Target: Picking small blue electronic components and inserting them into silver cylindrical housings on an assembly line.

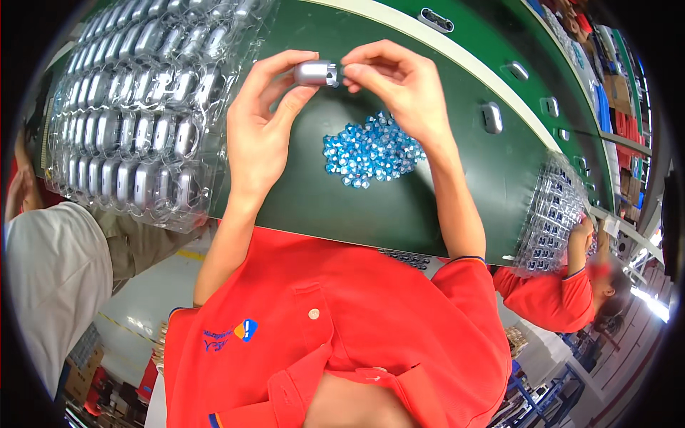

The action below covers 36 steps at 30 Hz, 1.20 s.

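My left hand (258, 128) is closed, with a silver rounded metal shell (311, 73) held sideways between thumb and fingers above the table. The shell's open, notched end points toward my right hand (414, 89). Thumb and fingers of that hand are pinched together just beside this end. What they hold, if anything, is too small to make out; a speck of blue shows under the shell's edge. Below the two hands, a pile of small shiny blue pieces with whitish faces (371, 153) lies on the dark green table (321, 207).
Stacked clear plastic trays (207, 93) with rows of silver shells stand at the left. Beyond a pale rail (467, 64), a green belt (485, 32) carries several shells. Another shell (492, 118) lies right of my right hand. A co-worker's hand (581, 235) touches a tray (546, 221) at the right.
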{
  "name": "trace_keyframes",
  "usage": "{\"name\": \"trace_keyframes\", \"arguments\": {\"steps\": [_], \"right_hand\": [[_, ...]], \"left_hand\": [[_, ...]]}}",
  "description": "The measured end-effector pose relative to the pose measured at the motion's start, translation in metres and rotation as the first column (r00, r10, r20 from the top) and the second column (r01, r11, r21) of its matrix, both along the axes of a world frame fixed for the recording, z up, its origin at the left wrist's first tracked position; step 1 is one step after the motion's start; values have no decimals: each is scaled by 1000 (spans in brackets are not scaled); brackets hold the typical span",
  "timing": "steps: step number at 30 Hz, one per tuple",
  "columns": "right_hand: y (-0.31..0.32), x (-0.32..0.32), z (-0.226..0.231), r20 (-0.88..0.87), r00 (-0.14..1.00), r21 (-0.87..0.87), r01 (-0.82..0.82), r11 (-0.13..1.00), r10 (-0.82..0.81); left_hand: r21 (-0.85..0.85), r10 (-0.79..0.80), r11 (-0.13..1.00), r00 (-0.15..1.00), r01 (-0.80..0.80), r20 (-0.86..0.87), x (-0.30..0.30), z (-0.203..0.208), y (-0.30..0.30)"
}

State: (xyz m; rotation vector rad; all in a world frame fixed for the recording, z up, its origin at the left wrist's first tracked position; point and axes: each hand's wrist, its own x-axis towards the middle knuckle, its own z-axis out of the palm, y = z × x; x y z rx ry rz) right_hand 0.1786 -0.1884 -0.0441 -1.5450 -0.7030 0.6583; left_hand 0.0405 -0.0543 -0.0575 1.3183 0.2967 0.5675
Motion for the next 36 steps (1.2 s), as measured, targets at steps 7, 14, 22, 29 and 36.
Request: {"name": "trace_keyframes", "arguments": {"steps": [7, 14, 22, 29, 36], "right_hand": [[1, 0, -8, -76, 997, -108, 23, 994, -31], [7, -7, -22, -79, 995, 57, 69, 996, -64], [6, -13, -21, -165, 985, 165, 74, 984, -47], [-10, -7, -4, -376, 927, 116, 40, 992, 7], [-89, 32, 12, 451, 804, -143, 493, 858, -387]], "left_hand": [[336, 3, 942, 999, 10, -38, 10, 2, 2], [732, -22, 672, 985, -112, 171, 14, 5, 3], [762, 8, 632, 984, -144, 180, 11, 16, 1], [160, -60, 985, 998, 62, -22, 4, 15, 5], [3, -7, 1000, 998, 7, -62, -1, 8, 11]]}}
